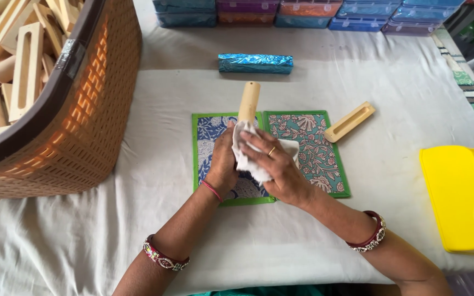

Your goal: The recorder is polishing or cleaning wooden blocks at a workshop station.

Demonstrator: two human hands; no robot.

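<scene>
— Two hands, both busy at the near middle of the desk (357, 82). What do you make of them?

— The left hand (223, 164) is curled shut around the lower end of a pale wooden piece (248, 101), holding it so it points away from the person. The right hand (272, 167) presses a white cloth (248, 159) against that piece, fingers laid flat over the cloth and the thumb tucked under. Neither hand is spread.

— So how far along is the wiping?

— By my reading, partway. The cloth covers the near portion of the wooden piece; the far end sticks out bare above the hands. I cannot tell whether that end has been wiped.

— And underneath?

— Two printed fabric mats lie side by side, a blue mat (207, 129) on the left and a teal mat (314, 148) on the right, both edged in green. The hands hang over their shared edge.

— Anything waiting?

— A slotted wooden block (349, 121) lies just off the teal mat's far right corner, untouched. At the left, a woven brown basket (94, 109) holds many similar wooden parts (23, 60). A yellow plastic case (459, 197) sits at the right edge.

— Farther back?

— A box wrapped in shiny blue foil (255, 63), and beyond it a row of coloured plastic boxes (303, 11) along the far edge.
</scene>
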